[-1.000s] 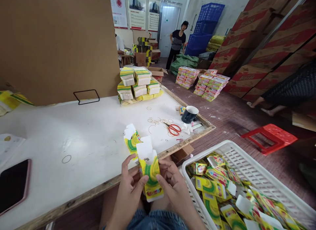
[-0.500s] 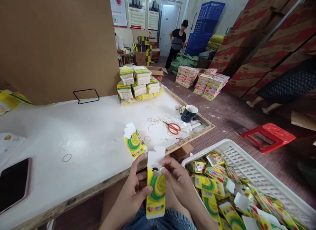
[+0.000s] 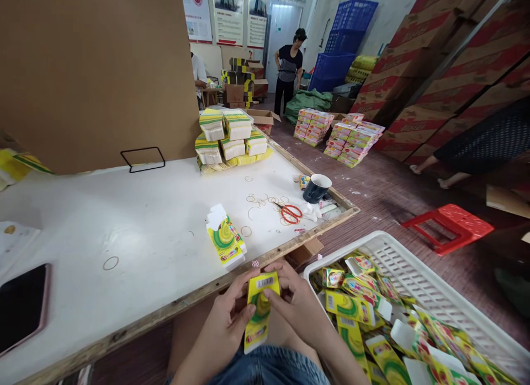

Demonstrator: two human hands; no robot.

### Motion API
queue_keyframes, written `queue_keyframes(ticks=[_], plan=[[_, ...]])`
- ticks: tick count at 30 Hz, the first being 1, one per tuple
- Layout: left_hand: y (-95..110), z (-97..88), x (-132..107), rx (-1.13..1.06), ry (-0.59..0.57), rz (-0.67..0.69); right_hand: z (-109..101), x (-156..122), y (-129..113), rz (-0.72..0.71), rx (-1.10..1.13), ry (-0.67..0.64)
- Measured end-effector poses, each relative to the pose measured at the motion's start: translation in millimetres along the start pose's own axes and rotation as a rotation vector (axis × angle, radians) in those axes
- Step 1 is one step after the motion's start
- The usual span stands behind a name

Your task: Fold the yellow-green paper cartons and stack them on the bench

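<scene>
A small yellow-and-green carton [image 3: 257, 319] stands upright over my lap, gripped from both sides. My left hand [image 3: 226, 324] pinches its left edge with thumb and fingers. My right hand [image 3: 296, 302] closes over its top right, pressing the barcode flap down. Another folded carton [image 3: 224, 240] lies on the white table [image 3: 136, 225] just beyond my hands. The white plastic basket [image 3: 418, 280] to my right holds several flat cartons of the same kind.
A dark phone [image 3: 20, 308] lies at the table's left edge. Red scissors [image 3: 292, 213], loose rubber bands and a dark mug [image 3: 317, 188] sit at the right end. Bundled cartons [image 3: 229, 139] stack at the back. A red stool [image 3: 449, 226] stands on the floor; a person stands by the door.
The carton's tall white top flap, open before, is now folded down and closed. My hands have shifted slightly lower and the carton has tilted a little left.
</scene>
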State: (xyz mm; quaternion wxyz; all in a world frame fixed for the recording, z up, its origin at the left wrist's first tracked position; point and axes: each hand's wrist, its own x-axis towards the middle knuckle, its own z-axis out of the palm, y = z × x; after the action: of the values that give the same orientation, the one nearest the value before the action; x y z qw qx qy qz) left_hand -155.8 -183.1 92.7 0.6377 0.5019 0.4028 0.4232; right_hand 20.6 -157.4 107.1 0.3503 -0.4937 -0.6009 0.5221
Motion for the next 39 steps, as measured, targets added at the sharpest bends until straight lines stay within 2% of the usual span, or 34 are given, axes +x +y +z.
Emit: queue_keyframes(ticks=[3, 7, 10, 15, 17, 19, 21, 23, 24, 26, 31, 34, 35, 37, 38, 39], plan=[[3, 0.4, 1, -0.035, 0.001, 0.009, 3, 3, 3, -0.033, -0.085, 0.080], [6, -1.3, 3, -0.126, 0.031, 0.001, 0, 2, 7, -0.073, -0.069, 0.051], [7, 1.0, 4, -0.161, 0.032, -0.017, 0, 0, 7, -0.155, -0.047, 0.112], [10, 13.3, 5, -0.041, 0.050, 0.036, 1, -4, 2, -0.182, 0.080, 0.146], [11, 11.8, 8, 0.083, 0.075, 0.090, -12, -7, 1, -0.210, -0.049, 0.227], [10, 1.1, 13, 0.309, 0.152, 0.172, -37, -12, 2, -0.252, -0.286, 0.408], [8, -17.6, 21, 0.612, 0.281, 0.252, -66, -16, 4, -0.286, -0.551, 0.632], [6, -39.0, 30, 0.862, 0.372, 0.273, -88, -18, 7, -0.300, -0.720, 0.744], [4, -48.9, 34, 0.952, 0.377, 0.269, -94, -19, 10, -0.292, -0.746, 0.748], [2, -64.3, 41, 1.043, 0.359, 0.249, -92, -18, 14, -0.244, -0.691, 0.676], [4, -79.8, 47, 1.063, 0.321, 0.289, -50, -8, 16, -0.108, -0.383, 0.432], [9, -76.3, 40, 1.052, 0.401, 0.351, -26, -1, 8, -0.048, -0.192, 0.334], [9, -71.9, 35, 1.044, 0.452, 0.394, -19, 1, 5, -0.035, -0.115, 0.304], [10, -58.2, 24, 1.028, 0.503, 0.563, -7, 5, 1, -0.008, 0.068, 0.256], [9, -49.6, 18, 1.019, 0.469, 0.733, -2, 6, 0, 0.012, 0.164, 0.238], [8, -40.6, 13, 1.021, 0.373, 0.891, 2, 8, 0, 0.037, 0.254, 0.227]])
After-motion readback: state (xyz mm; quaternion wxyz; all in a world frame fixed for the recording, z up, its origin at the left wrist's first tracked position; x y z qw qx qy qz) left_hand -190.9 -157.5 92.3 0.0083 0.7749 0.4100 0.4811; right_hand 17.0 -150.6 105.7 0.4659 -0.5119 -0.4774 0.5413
